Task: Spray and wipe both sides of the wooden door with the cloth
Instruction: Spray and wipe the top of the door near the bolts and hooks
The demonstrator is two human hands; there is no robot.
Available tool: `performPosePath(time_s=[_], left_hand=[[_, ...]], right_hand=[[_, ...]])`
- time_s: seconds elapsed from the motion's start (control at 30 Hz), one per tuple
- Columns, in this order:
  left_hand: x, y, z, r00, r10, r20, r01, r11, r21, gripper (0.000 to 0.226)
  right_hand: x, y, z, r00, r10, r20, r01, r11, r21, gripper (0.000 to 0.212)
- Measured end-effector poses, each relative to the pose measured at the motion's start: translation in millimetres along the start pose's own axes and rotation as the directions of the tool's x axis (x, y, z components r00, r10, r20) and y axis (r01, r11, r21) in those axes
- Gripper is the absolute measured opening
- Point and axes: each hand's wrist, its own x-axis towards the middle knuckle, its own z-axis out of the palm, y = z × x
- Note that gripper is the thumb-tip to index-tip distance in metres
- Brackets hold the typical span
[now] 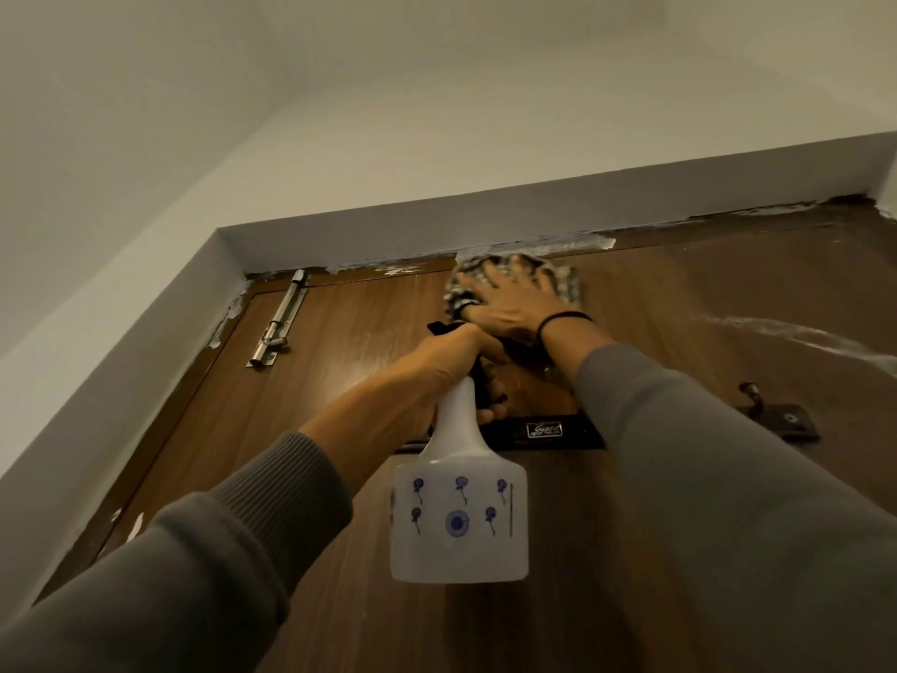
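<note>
The door (340, 332) is brown with fine wood grain. The cloth (565, 284) is checked black and white. The spray bottle (458, 531) is milky white, printed with small blue flowers, its head black. Sleeves (704, 478) grey, bolt (284, 318) silver, walls (145, 138) white.

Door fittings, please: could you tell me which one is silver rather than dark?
The sliding bolt at the door's upper left; the labelled middle plate and the right-hand hook are dark.
</note>
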Motion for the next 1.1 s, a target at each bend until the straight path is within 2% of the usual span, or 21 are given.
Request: performPosePath(time_s=[0.1,0.2,0.4,0.57,0.63,0.7,0.8,0.93,1.0,1.1], left_hand=[[4,5,4,0.995,0.099,-0.022,-0.099,0.995,-0.025,0.029],[7,2,6,0.999,0.008,-0.054,-0.008,1.000,-0.010,0.018],[4,3,2,0.999,-0.022,-0.041,0.023,0.999,0.024,0.025],[1,2,-1,0.999,-0.033,0.001,0.033,0.998,0.050,0.027],[0,-1,-3,1.000,-0.024,0.016,0.024,0.999,0.037,0.027],[0,-3,-5,0.999,-0.016,0.029,0.016,1.000,0.007,0.028],[1,-4,-4,0.999,-0.007,0.032,0.008,1.000,-0.023,0.028],[-2,-6,-2,1.000,0.008,0.007,-0.008,0.998,-0.060,0.025],[-5,-7,2,0.999,0.028,-0.019,-0.030,0.996,-0.083,0.022],[-11,-8,4,0.997,0.062,-0.044,-0.066,0.993,-0.096,0.014]], right_hand=[[18,-23,0,0.985,-0.152,0.085,0.156,0.986,-0.049,0.062],[24,-11,-6,0.981,-0.189,0.038,0.191,0.980,-0.056,0.060],[15,92,-29,0.995,0.049,-0.088,-0.052,0.998,-0.030,0.064],[-18,183,-38,0.950,0.248,-0.190,-0.237,0.968,0.077,0.066],[-33,194,-36,0.930,0.318,-0.183,-0.308,0.948,0.083,0.072],[-50,181,-31,0.930,0.342,-0.136,-0.335,0.939,0.072,0.070],[-68,139,-24,0.963,0.262,-0.063,-0.258,0.964,0.069,0.063],[-84,74,-20,0.997,0.010,0.075,-0.014,0.998,0.058,0.058],[-90,47,-18,0.978,-0.131,0.165,0.115,0.988,0.103,0.058],[-86,36,-18,0.897,-0.319,0.305,0.275,0.945,0.179,0.050]])
